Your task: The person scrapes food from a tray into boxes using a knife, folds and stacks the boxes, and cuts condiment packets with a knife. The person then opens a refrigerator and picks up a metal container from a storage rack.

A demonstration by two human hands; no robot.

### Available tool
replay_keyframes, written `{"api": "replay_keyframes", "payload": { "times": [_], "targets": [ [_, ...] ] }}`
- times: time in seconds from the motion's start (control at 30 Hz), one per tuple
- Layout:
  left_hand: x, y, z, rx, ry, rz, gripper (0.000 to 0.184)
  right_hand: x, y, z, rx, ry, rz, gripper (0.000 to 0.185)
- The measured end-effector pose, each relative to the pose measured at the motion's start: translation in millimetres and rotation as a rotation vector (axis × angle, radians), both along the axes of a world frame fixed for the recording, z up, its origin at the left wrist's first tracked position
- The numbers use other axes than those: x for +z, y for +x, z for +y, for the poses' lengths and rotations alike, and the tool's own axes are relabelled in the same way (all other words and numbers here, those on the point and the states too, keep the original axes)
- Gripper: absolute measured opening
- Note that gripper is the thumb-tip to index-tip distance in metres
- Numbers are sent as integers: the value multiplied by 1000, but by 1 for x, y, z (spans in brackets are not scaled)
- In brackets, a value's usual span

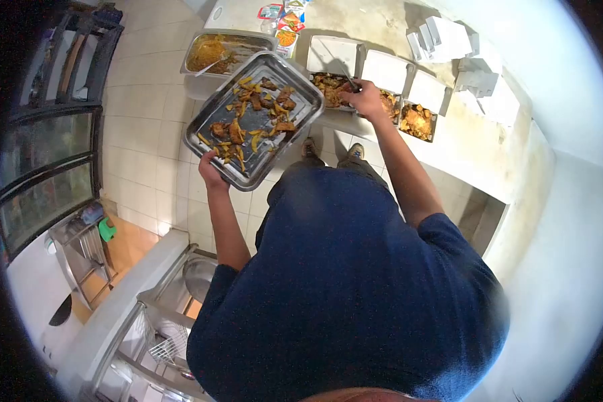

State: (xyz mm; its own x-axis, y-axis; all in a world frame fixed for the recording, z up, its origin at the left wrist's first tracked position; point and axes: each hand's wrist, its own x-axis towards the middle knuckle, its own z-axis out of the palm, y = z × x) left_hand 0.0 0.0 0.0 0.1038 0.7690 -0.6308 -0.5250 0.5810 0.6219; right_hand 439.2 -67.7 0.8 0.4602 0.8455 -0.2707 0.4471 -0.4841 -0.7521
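My left hand grips the near-left rim of a metal tray, which I hold in the air, tilted, left of the counter. Pieces of browned meat and yellow potato wedges lie scattered in it. In my right hand is a long, thin utensil with a dark handle; its exact kind is unclear. That hand is over the leftmost open takeaway box, which contains browned food. Two more open boxes with food stand to its right, the middle one partly hidden by my hand.
A deep metal pan of orange-yellow food with a spoon is beyond the tray. Printed food packets lie on the counter. White boxes are piled at the back right. Metal racks stand at lower left.
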Motion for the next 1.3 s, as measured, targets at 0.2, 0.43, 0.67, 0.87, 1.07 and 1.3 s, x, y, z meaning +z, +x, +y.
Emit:
{"api": "replay_keyframes", "payload": {
  "times": [0.2, 0.43, 0.67, 0.87, 1.07, 1.3],
  "targets": [
    [0, 11, 19, 83, 23, -37, 50, -50, 20, 34, 30, -69, -186, 31],
    [-25, 22, 28, 108, 21, -38, 40, -32, 22, 47, -42, 0, -40, 29],
    [-8, 23, 37, 0, 91, -29, 40, 50, -86, 81, 356, 147, -181, 38],
    [0, 9, 23, -85, 18, -90, 38, 45, -107, 70, 313, 10, -245, 42],
    [27, 10, 15, -47, -15, 43, 39, 39, -88, 61, 245, 28, -150, 42],
    [-6, 3, 13, 18, -64, -44, 44, 32, -30, 35, 45, 8, -205, 41]
  ]
}}
